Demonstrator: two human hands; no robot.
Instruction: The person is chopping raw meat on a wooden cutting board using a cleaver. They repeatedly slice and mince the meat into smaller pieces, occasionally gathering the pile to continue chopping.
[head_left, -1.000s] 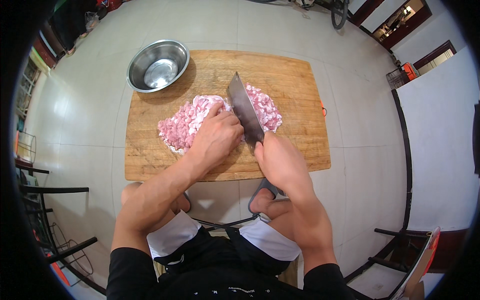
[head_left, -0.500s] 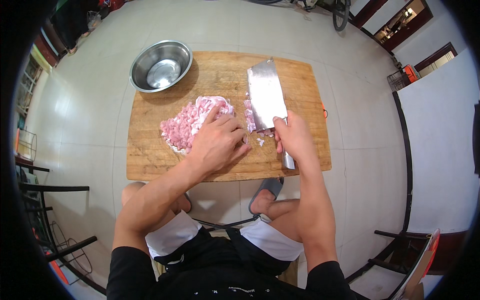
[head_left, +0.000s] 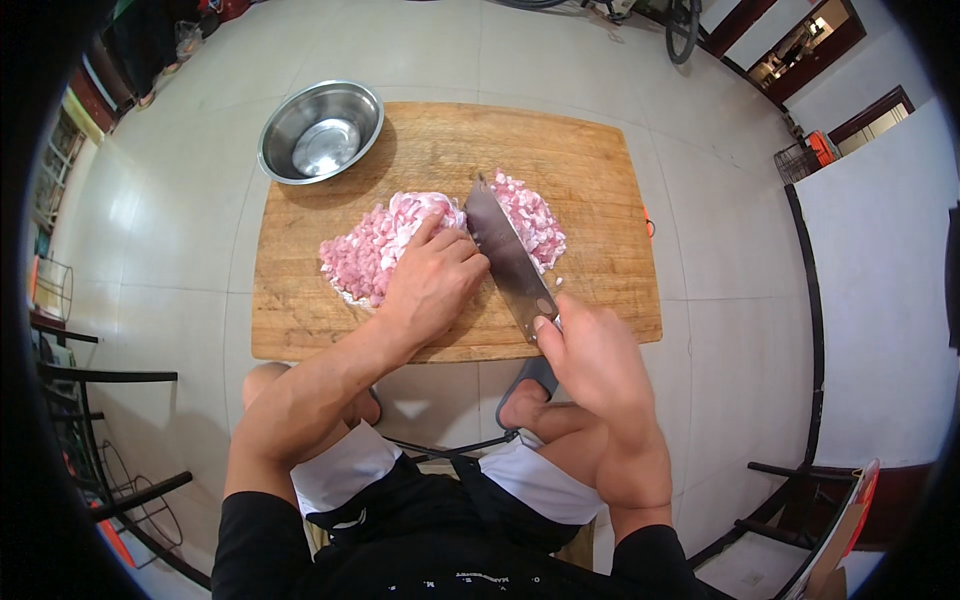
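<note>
A thick wooden chopping board (head_left: 600, 170) bears two heaps of pink-and-white raw meat. My left hand (head_left: 440, 275) presses bent fingers onto the near right end of the left heap of meat (head_left: 360, 250), whose left part is cut into small cubes. In my right hand (head_left: 595, 345) is a broad cleaver (head_left: 505, 255), gripped at its handle, most of which my fingers cover. Its blade stands steeply, slanting between the two heaps, just right of my left fingertips. Finely chopped meat (head_left: 530, 215) lies along the blade's right side. The cutting edge itself is hidden.
A steel bowl (head_left: 280, 150) stands on the board's far left corner. Below the near edge are my knees and a grey slipper (head_left: 540, 374). Dark chair frames (head_left: 110, 377) stand at the left, and a white panel (head_left: 880, 300) at the right. A person's legs (head_left: 140, 50) show far left.
The cleaver has gone from lying flat over the chopped meat to standing steeply left of it, uncovering that heap. My right hand came nearer to me and turned. My left hand barely moved.
</note>
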